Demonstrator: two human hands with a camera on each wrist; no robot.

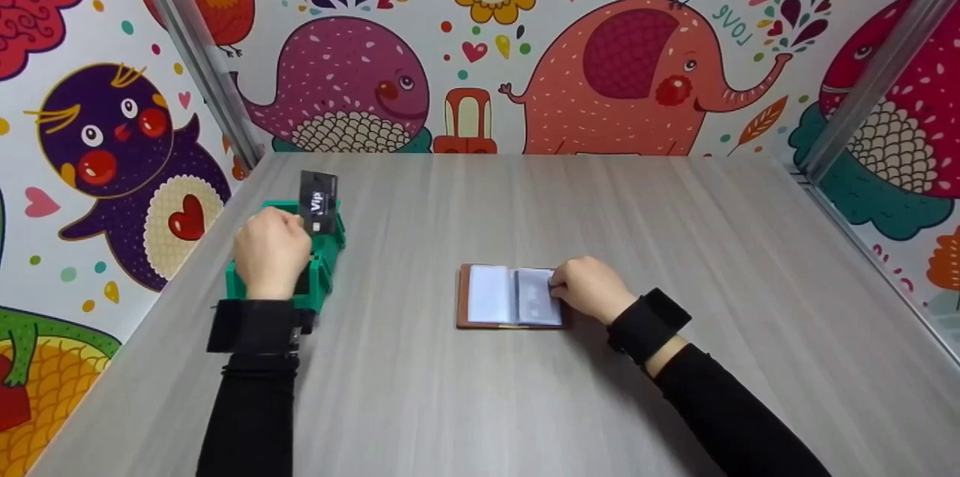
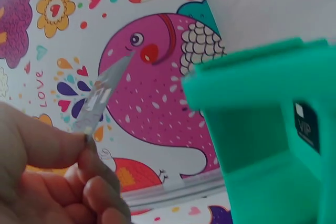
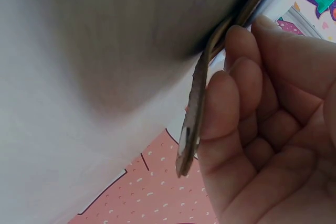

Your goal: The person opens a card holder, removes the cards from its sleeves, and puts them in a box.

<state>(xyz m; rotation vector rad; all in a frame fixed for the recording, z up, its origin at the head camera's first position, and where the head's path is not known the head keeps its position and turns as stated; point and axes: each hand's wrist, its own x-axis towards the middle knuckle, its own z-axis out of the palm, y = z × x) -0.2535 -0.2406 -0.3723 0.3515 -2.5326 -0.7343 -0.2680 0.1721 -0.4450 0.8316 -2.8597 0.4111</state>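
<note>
In the head view my left hand (image 1: 271,252) pinches a black card (image 1: 319,203) marked "Vip" between thumb and fingers. It holds the card raised over a green plastic bin (image 1: 324,267). The left wrist view shows this card (image 2: 102,98) nearly edge-on, and a dark VIP card (image 2: 306,125) inside the bin. A brown card holder (image 1: 463,297) lies spread on the table, its clear sleeves (image 1: 489,295) facing up. My right hand (image 1: 592,288) pinches the holder's right side at the sleeve edge. Up close, the brown cover (image 3: 195,114) runs along the fingers.
The light wood-grain table (image 1: 420,402) stretches all round the holder. Cartoon-printed panels (image 1: 495,49) close off the back and both sides, with metal posts (image 1: 199,57) at the corners. The green bin stands near the left panel.
</note>
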